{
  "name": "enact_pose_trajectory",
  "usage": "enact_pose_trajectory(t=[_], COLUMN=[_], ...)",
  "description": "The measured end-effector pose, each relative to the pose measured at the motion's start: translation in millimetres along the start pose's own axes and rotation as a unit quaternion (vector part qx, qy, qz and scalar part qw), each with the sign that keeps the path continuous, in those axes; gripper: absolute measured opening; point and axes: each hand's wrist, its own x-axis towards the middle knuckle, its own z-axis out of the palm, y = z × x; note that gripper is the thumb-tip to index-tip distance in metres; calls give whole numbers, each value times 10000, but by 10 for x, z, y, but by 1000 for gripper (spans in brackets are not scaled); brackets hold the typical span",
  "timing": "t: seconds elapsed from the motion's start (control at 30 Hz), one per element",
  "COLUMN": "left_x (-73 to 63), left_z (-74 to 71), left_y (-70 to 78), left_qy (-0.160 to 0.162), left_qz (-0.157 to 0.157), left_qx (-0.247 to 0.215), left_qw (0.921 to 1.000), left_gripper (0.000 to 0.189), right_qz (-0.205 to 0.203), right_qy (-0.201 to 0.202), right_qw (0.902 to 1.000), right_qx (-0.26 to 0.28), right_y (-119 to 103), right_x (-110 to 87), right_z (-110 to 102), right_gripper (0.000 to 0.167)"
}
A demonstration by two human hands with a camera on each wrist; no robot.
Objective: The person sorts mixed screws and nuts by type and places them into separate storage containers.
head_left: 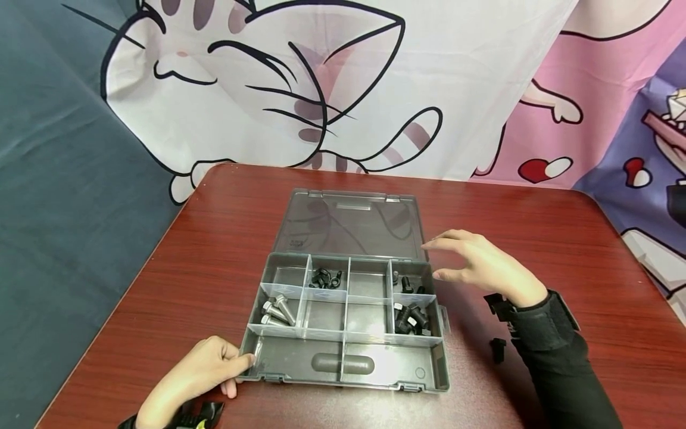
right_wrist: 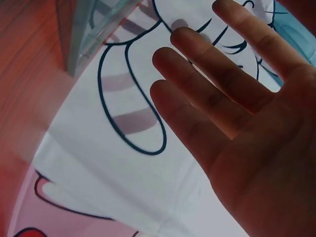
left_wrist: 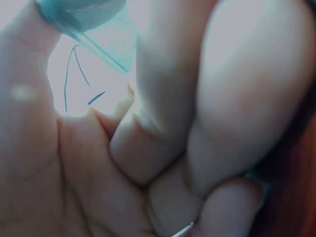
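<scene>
A grey translucent organizer box (head_left: 325,381) lies on the table with its lid (head_left: 351,226) folded back. My left hand (head_left: 206,366) pinches the near left corner of the box, thumb over the rim; in the left wrist view its other fingers (left_wrist: 168,98) are curled. A small shiny sliver shows low between them, too little to identify. Beside the right edge, near the lid hinge, my right hand (head_left: 474,262) hovers with fingers extended and nothing in them. Silver bolts (head_left: 278,310), black wing-shaped pieces (head_left: 324,279) and black bolts (head_left: 412,319) sit in separate compartments.
The reddish-brown wooden table (head_left: 214,268) has rounded far corners. A small black piece (head_left: 498,350) lies right of the box, by the right forearm. Some black packaging (head_left: 206,414) is near the left wrist. A cartoon-printed cloth (head_left: 466,71) hangs behind the table.
</scene>
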Motion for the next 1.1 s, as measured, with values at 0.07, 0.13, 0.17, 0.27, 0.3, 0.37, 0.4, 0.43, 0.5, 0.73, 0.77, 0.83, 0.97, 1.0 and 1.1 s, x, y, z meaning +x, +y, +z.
enact_pose_trajectory(t=[0.07, 0.13, 0.17, 0.27, 0.3, 0.37, 0.4, 0.43, 0.5, 0.73, 0.77, 0.83, 0.97, 1.0, 1.1], left_x=[2, 2, 0, -4, -4, -5, -5, -4, -4, -4, -4, -3, -3, -5, -1], left_z=[-1, -3, -5, -12, -14, -17, -17, -17, -17, -18, -19, -19, -22, -24, -17], left_y=[5, 6, 6, 6, 6, 7, 7, 7, 6, 6, 5, 3, 3, 5, 4], left_qy=[-12, -39, -59, -101, -111, -121, -122, -124, -126, -131, -131, -135, -151, -154, -145], left_qz=[-23, -18, -12, 10, 17, 11, 2, -7, -26, -42, -46, -49, -50, -41, -16], left_qx=[-6, -18, -36, -64, -76, -95, -105, -114, -138, -164, -166, -173, -174, -172, -129], left_qw=[10000, 10000, 10000, 9999, 9999, 9999, 9999, 9999, 9998, 9998, 9998, 9997, 9997, 9997, 9998], left_gripper=[44, 45, 45, 44, 44, 45, 45, 45, 46, 45, 45, 45, 45, 45, 45], right_qz=[130, 235, 273, 403, 442, 509, 541, 579, 648, 858, 862, 890, 820, 817, 835], right_qy=[-57, -114, -140, -225, -245, -293, -316, -336, -385, -564, -574, -610, -689, -734, -906], right_qw=[9999, 9997, 9995, 9989, 9987, 9983, 9980, 9978, 9971, 9947, 9946, 9941, 9942, 9939, 9924], right_qx=[7, 0, -9, -24, -31, -31, -39, -38, -31, -45, -46, -54, -50, -55, -2], right_y=[27, 57, 73, 115, 127, 144, 152, 160, 167, 177, 175, 169, 149, 145, 131], right_x=[-48, -98, -122, -198, -223, -275, -301, -327, -377, -526, -541, -572, -636, -651, -699], right_z=[-14, -22, -24, -23, -21, -18, -15, -10, -2, 22, 24, 31, 53, 58, 67], right_gripper=[46, 46, 47, 47, 47, 47, 47, 48, 49, 50, 50, 50, 48, 46, 42])
